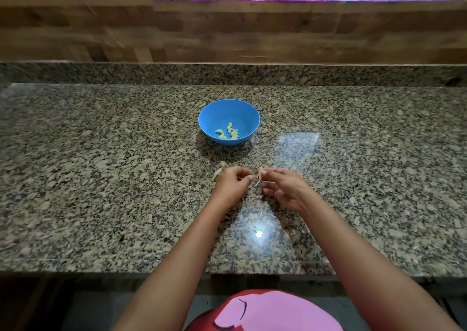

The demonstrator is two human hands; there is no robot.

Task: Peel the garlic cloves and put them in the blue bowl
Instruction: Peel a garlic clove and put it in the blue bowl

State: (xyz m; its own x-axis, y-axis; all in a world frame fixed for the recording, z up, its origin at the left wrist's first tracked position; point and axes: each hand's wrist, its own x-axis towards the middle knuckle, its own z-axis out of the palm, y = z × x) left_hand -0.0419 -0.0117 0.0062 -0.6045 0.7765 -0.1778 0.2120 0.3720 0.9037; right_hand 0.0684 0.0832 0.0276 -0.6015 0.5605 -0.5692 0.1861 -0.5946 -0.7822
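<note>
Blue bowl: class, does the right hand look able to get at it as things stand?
Probably yes: only bare counter lies between the right hand and the blue bowl, though it pinches a garlic clove.

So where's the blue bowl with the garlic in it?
In the head view the blue bowl sits near the middle of the granite counter, just beyond both hands and slightly to their left, with peeled cloves inside.

No legible text, labels, nos. or signs anywhere in view.

Granite counter (101, 179): blue bowl (222, 114), garlic skins (219, 171) (papery).
</note>
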